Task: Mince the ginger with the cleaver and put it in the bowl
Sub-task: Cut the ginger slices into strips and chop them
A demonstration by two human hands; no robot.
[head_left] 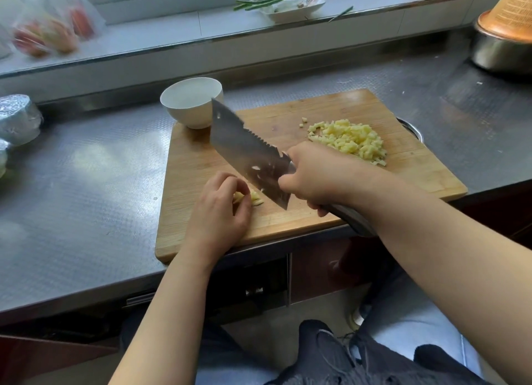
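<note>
Here, a stainless-steel counter [86,183] with a fine dimpled texture runs across the view, its front edge dropping to dark cabinet fronts and a pale floor below. A bamboo cutting board [201,165] lies on the counter, its near-left corner reaching the counter's front edge. Behind the counter a tiled ledge rises to a windowsill, where a white plate [290,8] holds green stalks; a blurred plastic bag [51,24] with red and yellow contents sits at the far left of the sill. At the far right a metal pot [501,53] stands on the counter with an orange object on top. Foil-wrapped bundles [17,119] rest at the left edge.

The right hand [319,177] has its fingers wrapped firmly round the handle of the cleaver [247,154], whose broad blade is tilted, tip pointing up and away toward the bowl, with its heel low near the board. The left hand [221,209] rests on the board with fingers curled, pinching a small piece of ginger [253,197] against the wood just beside the blade's heel; a few cut slivers show at the fingertips. A heap of minced ginger [351,140] lies on the far right part of the board, well apart from the left hand. The white ceramic bowl [191,102] stands at the board's far-left corner, partly on the wood, and its inside looks white and bare.
</note>
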